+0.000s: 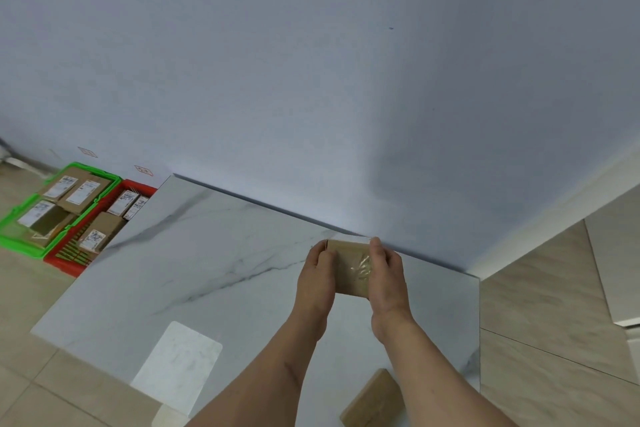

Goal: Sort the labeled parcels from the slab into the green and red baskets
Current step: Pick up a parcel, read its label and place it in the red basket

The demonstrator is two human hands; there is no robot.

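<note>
Step in hand: inspection of one parcel before sorting, as I judge it; the side facing up shows tape and no label.
Held parcel: small brown cardboard box, lower centre-right of the frame, raised just above the slab near its far edge by the wall; shiny clear tape across its visible face.
Left hand: curled round the parcel's left edge, thumb on top, fingers hidden beneath.
Right hand: curled round the parcel's right edge, fingertips reaching its far corner.
Slab: white marble-patterned tile lying on the floor, filling the middle of the frame.
Second parcel: plain brown box at the bottom edge of the frame, resting on the slab between the forearms' line and the slab's right side; no label showing.
Green basket: far left of the frame, holding several labelled boxes.
Red basket: touching the green one on its right, just beside the slab's left corner; labelled boxes inside.
Pale patch: bright rectangle on the slab, lower left of centre; cannot tell whether it is a sheet or reflected light.
Next move calls for: turning the parcel over to find its label, then carrying it well across to the left to whichever basket fits.
Remaining, by my reckoning: at least the two parcels.
</note>
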